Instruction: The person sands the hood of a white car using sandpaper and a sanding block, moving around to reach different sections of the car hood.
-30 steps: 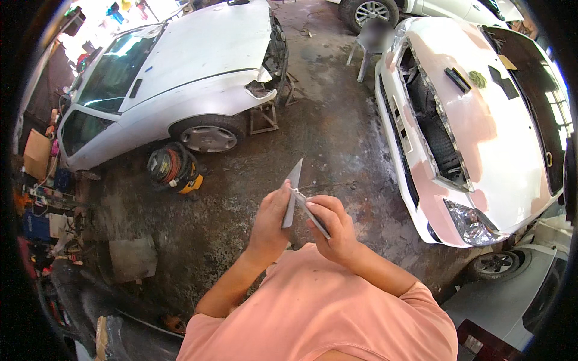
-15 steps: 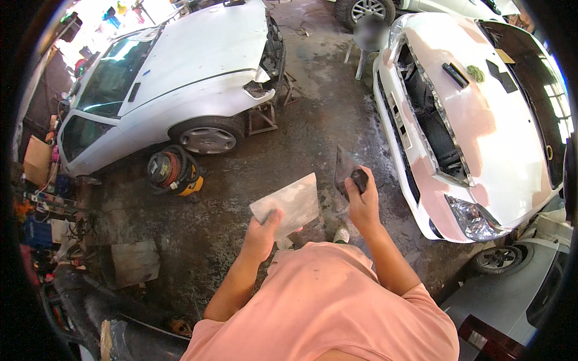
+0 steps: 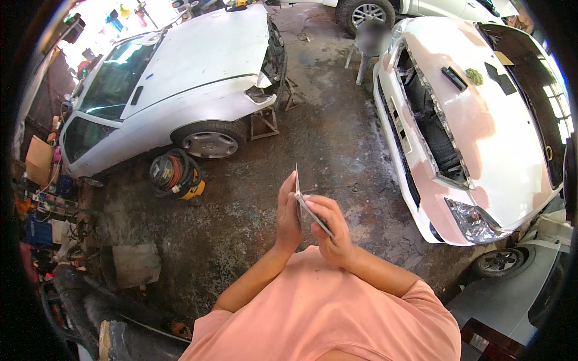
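Both hands are up in front of the peach shirt (image 3: 325, 307), close together over the wet-looking floor (image 3: 253, 171), and here's the meeting point: the left hand (image 3: 289, 219) stands nearly upright with a thin flat plate (image 3: 297, 180) against its palm, seen almost edge-on, its fingers (image 3: 287, 188) straight and close together along the far side, the thumb's grip hidden. Over to the right hand (image 3: 335, 231), fingers bent and clamped on a flat scraper (image 3: 316, 218), which slants down toward the right while its upper end appears to meet the plate. Beyond them, a silver car (image 3: 198, 66) fills the left, a black-and-yellow canister machine (image 3: 191, 185) with a coiled reddish hose (image 3: 172, 171) sitting just beside its front wheel (image 3: 211, 144), a metal stand (image 3: 264, 124) under its nose. Across the way, a white car (image 3: 512, 150) wears pinkish patches, and on its hood lie a black block (image 3: 454, 78), a green bundle (image 3: 474, 76) and a dark sheet (image 3: 501, 79). Down at lower left, a flat board (image 3: 137, 265) rests on the floor.
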Available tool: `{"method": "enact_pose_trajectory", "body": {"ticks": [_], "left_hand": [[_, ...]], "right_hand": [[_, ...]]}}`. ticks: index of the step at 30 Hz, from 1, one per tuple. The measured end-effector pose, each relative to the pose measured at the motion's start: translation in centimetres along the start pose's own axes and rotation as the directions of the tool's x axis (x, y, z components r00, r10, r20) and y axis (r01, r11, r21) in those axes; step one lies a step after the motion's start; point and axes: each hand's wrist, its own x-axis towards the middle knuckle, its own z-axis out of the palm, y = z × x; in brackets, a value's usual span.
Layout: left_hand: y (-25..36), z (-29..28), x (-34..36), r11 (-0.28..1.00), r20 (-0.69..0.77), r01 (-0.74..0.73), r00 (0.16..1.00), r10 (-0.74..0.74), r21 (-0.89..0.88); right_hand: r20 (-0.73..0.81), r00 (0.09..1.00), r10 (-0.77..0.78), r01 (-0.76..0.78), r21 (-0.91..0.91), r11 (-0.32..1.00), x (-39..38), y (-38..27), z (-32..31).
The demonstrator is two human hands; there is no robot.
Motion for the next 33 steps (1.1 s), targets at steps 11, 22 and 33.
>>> {"method": "enact_pose_trajectory", "body": {"ticks": [11, 22, 33], "left_hand": [[-2.5, -3.5, -0.4, 0.75, 0.357, -0.262, 0.933, 0.037, 0.607], [1.9, -1.5, -1.4, 0.931, 0.099, -0.028, 0.995, -0.009, 0.364], [2.7, -2.9, -3.3, 0.907, 0.091, 0.409, 0.911, -0.402, -0.095]], "right_hand": [[0.219, 0.974, -0.051, 0.131, -0.364, 0.922, 2.0, 1.3, -1.6], [0.131, 0.988, 0.081, -0.027, -0.367, 0.93, 2.3, 2.9, -0.7], [-0.044, 0.958, 0.285, -0.284, -0.312, 0.907, 2.7, 4.9, -1.4]]}}
